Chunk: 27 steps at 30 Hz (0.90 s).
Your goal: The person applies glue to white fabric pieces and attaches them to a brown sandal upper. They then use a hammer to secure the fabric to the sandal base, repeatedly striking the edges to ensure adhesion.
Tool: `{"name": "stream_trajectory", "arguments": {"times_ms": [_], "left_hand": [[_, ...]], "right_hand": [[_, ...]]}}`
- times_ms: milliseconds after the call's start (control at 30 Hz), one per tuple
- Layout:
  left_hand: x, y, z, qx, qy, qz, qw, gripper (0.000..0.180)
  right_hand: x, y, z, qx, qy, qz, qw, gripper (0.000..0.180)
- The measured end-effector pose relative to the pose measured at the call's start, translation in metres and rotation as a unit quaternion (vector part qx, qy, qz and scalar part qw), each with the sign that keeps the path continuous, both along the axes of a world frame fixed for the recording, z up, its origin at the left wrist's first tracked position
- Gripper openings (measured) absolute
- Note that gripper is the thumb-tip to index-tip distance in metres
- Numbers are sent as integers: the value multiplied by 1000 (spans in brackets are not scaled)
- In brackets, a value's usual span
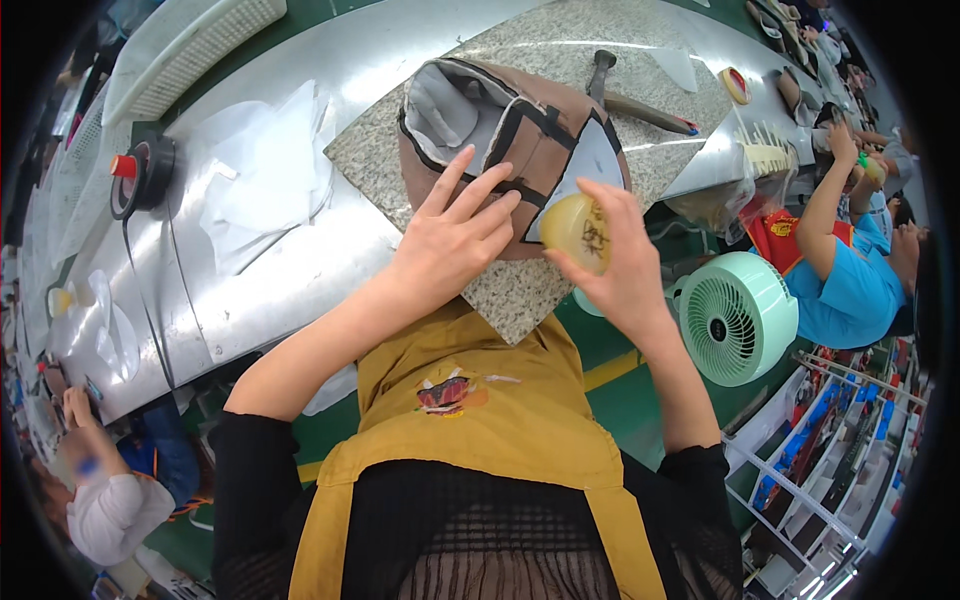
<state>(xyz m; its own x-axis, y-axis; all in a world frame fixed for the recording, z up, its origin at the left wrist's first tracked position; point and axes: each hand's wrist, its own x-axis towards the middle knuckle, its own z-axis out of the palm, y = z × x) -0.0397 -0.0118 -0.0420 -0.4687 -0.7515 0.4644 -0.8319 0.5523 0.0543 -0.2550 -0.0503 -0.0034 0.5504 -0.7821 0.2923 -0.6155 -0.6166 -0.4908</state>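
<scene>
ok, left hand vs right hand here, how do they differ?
The left hand lies flat, fingers spread, pressing the brown shoe upper; the right hand is curled round a yellowish rounded block. The left holds nothing; the right has a closed grip. Both are bare and over the granite slab.

Factory bench line seen from above

A long shiny metal workbench was seen crossing the frame from lower left to upper right, with a granite slab laid on it. Green floor with a yellow stripe was shown below; a mint fan and wire racks were placed lower right.
</scene>
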Motion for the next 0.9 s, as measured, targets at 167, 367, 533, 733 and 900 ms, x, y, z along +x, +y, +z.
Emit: {"name": "stream_trajectory", "arguments": {"times_ms": [167, 367, 533, 733, 900], "left_hand": [[3, 0, 2, 14, -4, -18, 1000, 15], [0, -31, 32, -24, 16, -44, 999, 12], [5, -105, 37, 35, -58, -56, 996, 14], [0, -102, 25, 77, -47, -34, 995, 13], [-2, -104, 25, 108, -69, -22, 992, 12]], "right_hand": [[-5, -19, -8, -61, -15, -57, 996, 67], [-4, -25, -7, -49, -30, -43, 997, 68], [-2, -23, -2, -48, -21, -53, 997, 68], [2, -47, -9, -100, -6, -75, 992, 67], [15, -86, -8, -95, -11, -63, 993, 65]]}}
